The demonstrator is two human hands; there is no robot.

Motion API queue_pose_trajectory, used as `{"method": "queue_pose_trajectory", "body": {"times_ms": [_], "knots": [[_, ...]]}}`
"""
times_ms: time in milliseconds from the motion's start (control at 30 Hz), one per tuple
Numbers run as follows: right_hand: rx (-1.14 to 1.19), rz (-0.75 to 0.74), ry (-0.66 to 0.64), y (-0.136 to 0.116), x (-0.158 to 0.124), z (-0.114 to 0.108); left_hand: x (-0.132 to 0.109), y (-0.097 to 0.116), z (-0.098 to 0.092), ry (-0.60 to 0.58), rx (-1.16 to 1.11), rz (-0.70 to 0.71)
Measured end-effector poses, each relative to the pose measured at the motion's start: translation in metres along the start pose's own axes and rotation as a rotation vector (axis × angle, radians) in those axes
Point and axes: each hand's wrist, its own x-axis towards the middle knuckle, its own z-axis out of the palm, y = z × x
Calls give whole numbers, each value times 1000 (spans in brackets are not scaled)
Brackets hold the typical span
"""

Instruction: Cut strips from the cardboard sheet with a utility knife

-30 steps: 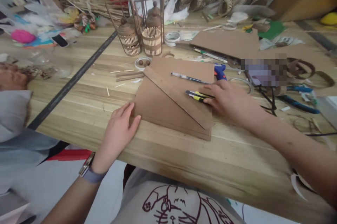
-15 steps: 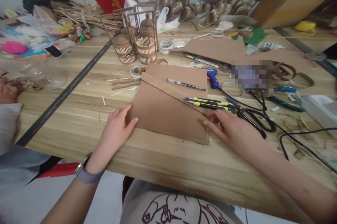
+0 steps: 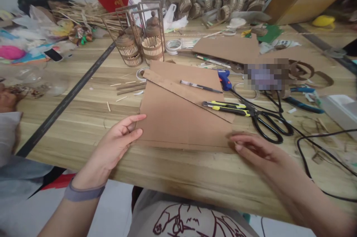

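Observation:
A brown cardboard sheet (image 3: 178, 118) lies on the wooden table (image 3: 83, 114) in front of me, with a narrow cardboard strip (image 3: 189, 94) lying slantwise across it. My left hand (image 3: 117, 142) grips the sheet's near left corner, thumb on top. My right hand (image 3: 256, 149) grips its near right corner, fingers together. A yellow and black utility knife (image 3: 227, 107) and a pen (image 3: 199, 86) rest on the cardboard. Black scissors (image 3: 267, 123) lie just right of the knife.
A blue glue gun (image 3: 224, 78) and its black cable (image 3: 309, 151) lie to the right, with blue pliers (image 3: 302, 103). Bamboo lantern models (image 3: 139, 42), tape rolls (image 3: 173, 46) and more cardboard (image 3: 228, 48) stand farther back. Another person's sleeve (image 3: 8, 136) is at the left edge.
My right hand let go of the utility knife and came down to the sheet's near right corner. My left hand turned from flat on the corner to gripping it. The sheet shifted slightly toward me.

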Motion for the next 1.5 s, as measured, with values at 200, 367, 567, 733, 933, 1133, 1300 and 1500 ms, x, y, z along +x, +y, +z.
{"method": "queue_pose_trajectory", "body": {"times_ms": [200,367,567,733,933,1133,1300,1500], "knots": [[87,90,-42,-9,3,-4,-4,3,2,44,-66,-43],[153,111,-3,-7,3,-1,-8,10,3,79,-110,-95],[550,379,-96,-9,-1,-2,-13,13,1,52,-84,-115],[512,363,-227,-15,-6,-2,-24,9,2,-128,88,-73],[337,212,-150,-15,-7,-2,-29,4,4,-177,225,-78],[52,-27,-97,-4,-6,4,-25,-14,0,-81,428,122],[-391,-165,-23,3,-4,2,-23,-27,-4,-17,666,275],[-729,-406,71,9,-5,-5,-16,-37,-9,49,1091,814]]}}
